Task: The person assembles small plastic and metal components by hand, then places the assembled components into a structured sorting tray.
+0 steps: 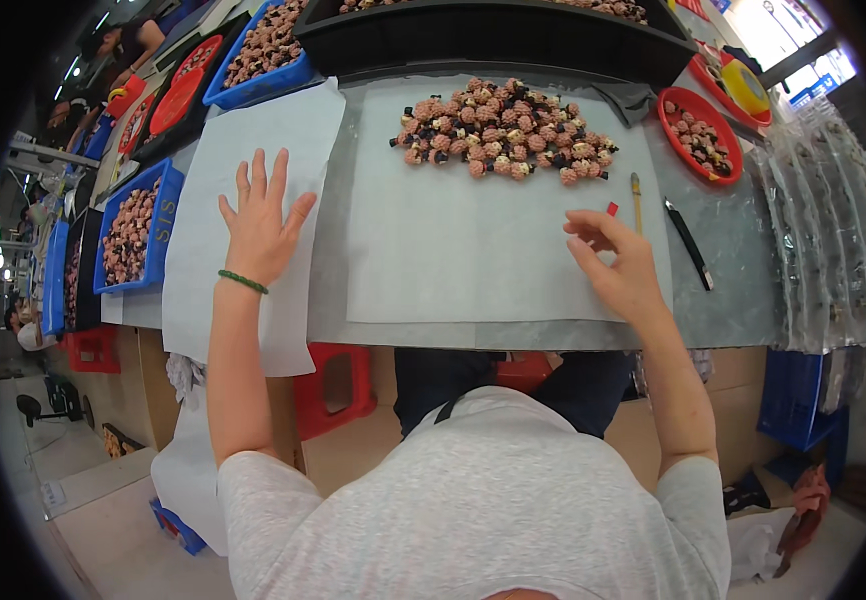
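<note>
My left hand (260,222) is spread flat over a white paper sheet (215,180) on the left of the table, with nothing in it. A green beaded bracelet (243,281) circles that wrist. My right hand (617,262) hovers at the right part of another white sheet (453,260), its fingers loosely curved and apart, holding nothing. Near its fingertips shows a small red piece (612,209). Just beyond lies a thin brush-like tool (637,200), and right of it a black pen-shaped knife (689,244). A heap of small pink-and-black figurines (503,130) covers the far part of the sheet.
A red round tray (668,120) with more figurines stands at the far right. Blue bins (167,215) full of figurines line the left side. A long black tray (493,45) spans the back. Clear plastic blister sheets (823,220) hang at the right edge. Other people work at the far left.
</note>
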`<action>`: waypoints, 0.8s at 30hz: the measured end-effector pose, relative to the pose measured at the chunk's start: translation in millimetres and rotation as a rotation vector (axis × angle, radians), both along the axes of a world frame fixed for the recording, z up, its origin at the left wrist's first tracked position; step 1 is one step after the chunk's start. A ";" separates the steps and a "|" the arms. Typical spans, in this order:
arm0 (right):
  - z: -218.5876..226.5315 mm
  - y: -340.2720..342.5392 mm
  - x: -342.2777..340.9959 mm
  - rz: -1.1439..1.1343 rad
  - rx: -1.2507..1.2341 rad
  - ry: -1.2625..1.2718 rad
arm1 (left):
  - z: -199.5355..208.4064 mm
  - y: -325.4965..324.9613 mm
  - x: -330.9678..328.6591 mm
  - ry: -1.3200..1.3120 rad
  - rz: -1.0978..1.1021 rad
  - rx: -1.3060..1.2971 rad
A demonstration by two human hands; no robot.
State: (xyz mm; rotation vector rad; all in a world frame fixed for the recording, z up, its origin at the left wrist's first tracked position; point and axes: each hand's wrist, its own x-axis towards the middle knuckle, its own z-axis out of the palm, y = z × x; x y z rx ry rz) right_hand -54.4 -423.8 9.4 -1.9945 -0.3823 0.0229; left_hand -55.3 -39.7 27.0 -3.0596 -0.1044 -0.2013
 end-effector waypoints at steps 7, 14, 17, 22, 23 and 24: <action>-33.1 48.4 72.2 -0.121 -0.498 -0.590 | 6.0 -151.8 -36.5 -0.052 -0.587 -0.821; -24.2 48.1 46.0 -0.055 -0.353 -0.418 | -54.4 -172.6 -29.8 0.061 -0.164 -1.554; -16.6 50.1 8.5 -0.045 -0.008 -0.048 | -53.3 -182.1 -19.5 0.111 -0.040 -1.762; -25.2 48.1 -27.5 -0.047 0.419 0.103 | -55.4 -193.1 -21.4 0.247 -0.071 -1.975; -29.0 45.3 -31.9 -0.053 0.414 0.113 | -54.3 -191.5 -23.5 0.245 -0.088 -1.968; -33.4 42.2 -34.7 -0.089 0.527 0.219 | -53.9 -191.3 -24.2 0.239 -0.106 -1.958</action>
